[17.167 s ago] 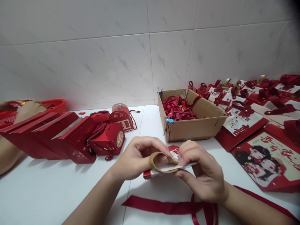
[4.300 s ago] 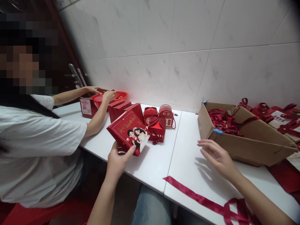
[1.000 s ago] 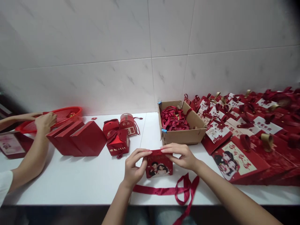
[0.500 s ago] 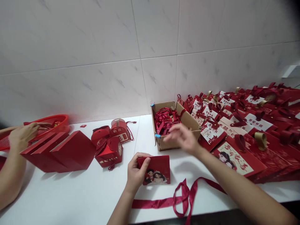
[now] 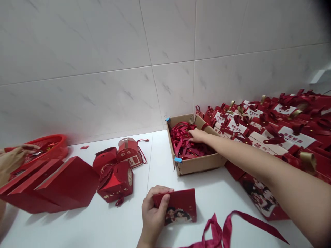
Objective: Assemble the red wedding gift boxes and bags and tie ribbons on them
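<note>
My left hand grips a small red gift box printed with a cartoon couple, thumb in front and fingers over the top. It stands just above the white tabletop. My right hand is down inside a cardboard box, its thumb and fingers closed on dark red satin ribbons; the fingertips are partly hidden among them. Below the gift box, a long loose dark red ribbon curls across the table near the front edge.
On the right stand many finished-looking red gift bags with ribbon handles. To the left are red cards or boxes in a row, two decorated candy boxes, and a red basket where another person's hand works.
My right hand has moved from above the cardboard box's front edge down into the ribbons. My left hand still holds the gift box. The view has shifted slightly.
</note>
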A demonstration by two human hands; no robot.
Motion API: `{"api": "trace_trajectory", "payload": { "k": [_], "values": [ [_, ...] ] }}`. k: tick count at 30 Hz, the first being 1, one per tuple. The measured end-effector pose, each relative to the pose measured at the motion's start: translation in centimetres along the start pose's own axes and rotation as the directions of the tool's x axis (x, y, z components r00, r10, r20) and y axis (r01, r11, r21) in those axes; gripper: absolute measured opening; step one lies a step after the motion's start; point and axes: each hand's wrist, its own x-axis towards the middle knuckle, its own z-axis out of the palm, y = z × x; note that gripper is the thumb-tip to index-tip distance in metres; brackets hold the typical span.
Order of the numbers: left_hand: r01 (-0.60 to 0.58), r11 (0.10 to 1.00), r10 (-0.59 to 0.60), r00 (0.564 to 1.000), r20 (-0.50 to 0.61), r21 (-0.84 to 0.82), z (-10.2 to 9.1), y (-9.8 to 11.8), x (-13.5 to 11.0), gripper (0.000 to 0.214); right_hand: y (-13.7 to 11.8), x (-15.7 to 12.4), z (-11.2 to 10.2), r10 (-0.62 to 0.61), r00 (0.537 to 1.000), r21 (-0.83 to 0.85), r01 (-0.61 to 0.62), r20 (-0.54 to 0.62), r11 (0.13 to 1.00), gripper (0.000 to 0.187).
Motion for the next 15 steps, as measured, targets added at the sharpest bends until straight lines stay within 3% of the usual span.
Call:
{"api": "trace_trajectory", "payload": {
  "k": [6, 15],
  "values": [
    [0.010, 1.000, -0.010, 1.000, -0.011, -0.020, 0.12, 0.20, 0.03, 0.015, -0.47, 0.16, 0.66, -0.043, 0.999, -0.052, 0.044, 0.025, 0.998, 0.031],
    [0.052, 0.998, -0.052, 0.999, 0.002, -0.021, 0.01, -0.19, -0.25, 0.018, 0.16, 0.09, 0.01, -0.021, 0.999, -0.021, 0.022, 0.038, 1.000, 0.029]
  ]
}}
